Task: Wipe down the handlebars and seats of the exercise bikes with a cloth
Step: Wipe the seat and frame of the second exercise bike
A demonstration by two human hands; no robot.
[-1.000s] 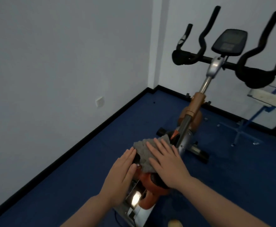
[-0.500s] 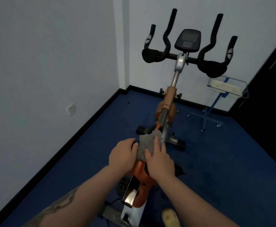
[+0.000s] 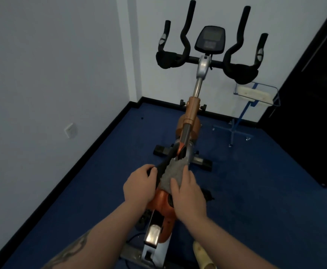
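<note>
Blue carpeted floor [image 3: 255, 191] fills a white-walled corner where 1 orange exercise bike [image 3: 191, 113] stands, its black handlebars [image 3: 207, 61] raised beyond a small console [image 3: 210, 38]. Nearer the camera, a grey cloth [image 3: 175, 172] is draped over the black seat [image 3: 161, 167], of which only a dark strip shows. The right hand [image 3: 188, 195] lies on the cloth, fingers fairly straight, pressing it down. The left hand [image 3: 139, 188] wraps the seat's left edge; its grip looks curled round that edge, though the fingertips are hidden underneath. The step in hand is wiping the seat, with the left hand steadying it. The handlebars appear untouched, well apart from both hands, so the next move probably calls for finishing the seat's sides, then carrying the cloth forward and up to those 2 pairs of bars.
</note>
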